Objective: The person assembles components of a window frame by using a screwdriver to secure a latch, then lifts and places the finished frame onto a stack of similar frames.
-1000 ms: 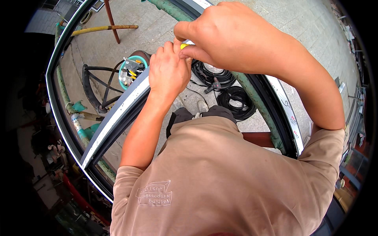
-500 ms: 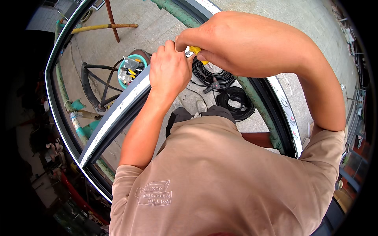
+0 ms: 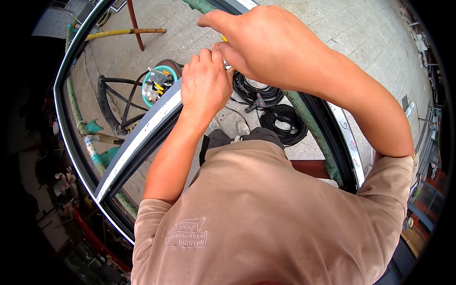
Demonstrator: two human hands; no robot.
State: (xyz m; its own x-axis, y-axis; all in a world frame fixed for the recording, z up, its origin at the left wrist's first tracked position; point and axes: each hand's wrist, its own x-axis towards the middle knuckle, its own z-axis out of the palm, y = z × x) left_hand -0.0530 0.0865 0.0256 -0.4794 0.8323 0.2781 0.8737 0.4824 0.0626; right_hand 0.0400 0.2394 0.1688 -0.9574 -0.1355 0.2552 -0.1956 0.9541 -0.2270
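A metal window frame (image 3: pixel 145 124), grey with a whitish strip and black inner edging, spans the view in front of me. My left hand (image 3: pixel 205 83) is closed over the far part of its middle bar, near where that bar meets the right side. Just right of and above it, my right hand (image 3: pixel 249 42) has its index finger stretched out and its thumb underneath. A yellow-handled tool (image 3: pixel 223 39) shows as a small patch between them; the hand hides most of it, so its kind is unclear. A bit of bright metal (image 3: pixel 228 67) shows between the hands.
Green pipes (image 3: pixel 304 109) run under the frame. Below, a turquoise bucket (image 3: pixel 147 95) holds tools and small parts, beside a black tubular stand (image 3: pixel 102 102). Coils of black rubber strip (image 3: pixel 283 124) and a dark power tool (image 3: pixel 256 103) lie on the paved ground near my feet.
My right hand has turned and shifted up and left, its index finger now stretched out. Less of the yellow handle shows. My left hand stays on the frame.
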